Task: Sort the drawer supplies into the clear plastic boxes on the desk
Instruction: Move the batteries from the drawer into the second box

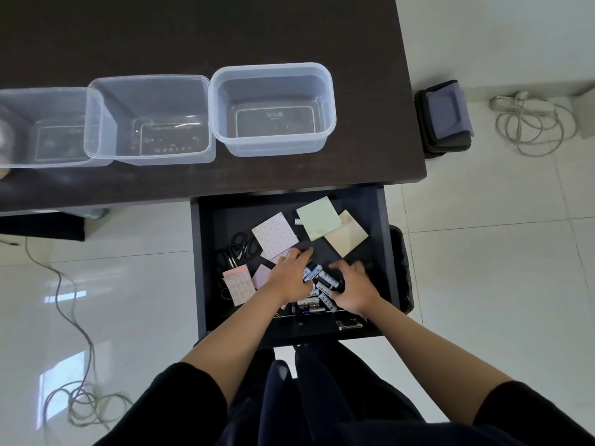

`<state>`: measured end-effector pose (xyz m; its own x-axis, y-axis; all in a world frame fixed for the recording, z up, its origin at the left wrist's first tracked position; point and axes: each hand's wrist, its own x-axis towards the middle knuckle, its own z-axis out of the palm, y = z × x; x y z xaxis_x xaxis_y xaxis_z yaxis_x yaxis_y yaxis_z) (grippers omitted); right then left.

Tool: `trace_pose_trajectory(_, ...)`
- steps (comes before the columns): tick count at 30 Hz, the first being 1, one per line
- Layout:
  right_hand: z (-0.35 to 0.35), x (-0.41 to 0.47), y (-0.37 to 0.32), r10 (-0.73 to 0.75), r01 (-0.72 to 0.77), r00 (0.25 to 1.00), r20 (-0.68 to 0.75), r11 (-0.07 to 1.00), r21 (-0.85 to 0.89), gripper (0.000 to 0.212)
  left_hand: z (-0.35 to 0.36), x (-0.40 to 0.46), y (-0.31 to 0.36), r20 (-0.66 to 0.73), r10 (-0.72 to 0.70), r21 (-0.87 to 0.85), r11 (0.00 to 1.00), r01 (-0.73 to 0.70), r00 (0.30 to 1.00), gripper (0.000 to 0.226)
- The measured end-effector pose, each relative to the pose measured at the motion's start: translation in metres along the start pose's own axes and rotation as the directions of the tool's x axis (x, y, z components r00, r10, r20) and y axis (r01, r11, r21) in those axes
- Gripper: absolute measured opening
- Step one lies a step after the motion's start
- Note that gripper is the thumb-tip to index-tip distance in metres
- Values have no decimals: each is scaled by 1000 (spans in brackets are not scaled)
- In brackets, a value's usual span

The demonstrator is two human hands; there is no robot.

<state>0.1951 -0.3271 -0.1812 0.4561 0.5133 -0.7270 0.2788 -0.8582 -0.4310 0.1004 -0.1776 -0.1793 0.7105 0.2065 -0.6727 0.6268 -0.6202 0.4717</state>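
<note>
The open dark drawer (380,252) under the desk holds batteries (322,283), sticky-note pads and black scissors (240,249). My left hand (291,278) and my right hand (352,286) are both down in the battery pile, fingers curled around several blue-and-black batteries between them. More batteries lie under my hands near the drawer front. A patterned pad (275,235), a green pad (318,218) and a yellow pad (347,235) lie further back. Three clear plastic boxes stand on the desk: right (273,75), middle (148,91), left (42,98). All look empty.
The dark desk (225,33) ends at the right above the drawer. A black bin (446,114) stands on the floor by the desk corner, with a coiled cable (531,123) beyond. Another cable (77,397) lies on the floor at left. A bin liner (404,268) sits beside the drawer.
</note>
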Motion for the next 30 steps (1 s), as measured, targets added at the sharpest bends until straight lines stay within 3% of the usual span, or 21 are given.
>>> trace_pose_trajectory(5, 6, 0, -9, -21, 32, 997, 71, 986, -163, 62, 5, -4, -8, 160, -5, 123, 992, -15, 987, 69)
trace_pose_trajectory(11, 8, -2, -8, -99, 113, 989, 107, 984, -137, 51, 2, -3, -9, 196, 44, 148, 986, -74, 980, 58)
trace_pose_trajectory(15, 9, 0, -10, -106, 125, 986, 130, 981, -149, 57, 12, -4, -5, 238, 90, 225, 963, -145, 967, 52)
trace_pose_trajectory(19, 15, 3, -11, -104, 137, 981, 163, 968, -209, 51, 16, -3, -8, 222, 80, 199, 972, -125, 972, 53)
trace_pose_trajectory(24, 22, 4, -15, -92, 158, 968, 233, 946, -284, 52, 17, -2, -4, 286, 83, 314, 933, -175, 955, 39)
trace_pose_trajectory(28, 15, 8, -19, -61, 141, 953, 296, 956, -258, 46, 7, 0, -2, 351, 77, 333, 921, -201, 933, 51)
trace_pose_trajectory(30, 16, 5, -22, -61, 147, 949, 309, 953, -265, 37, 4, 1, 1, 391, 60, 380, 898, -220, 919, 47)
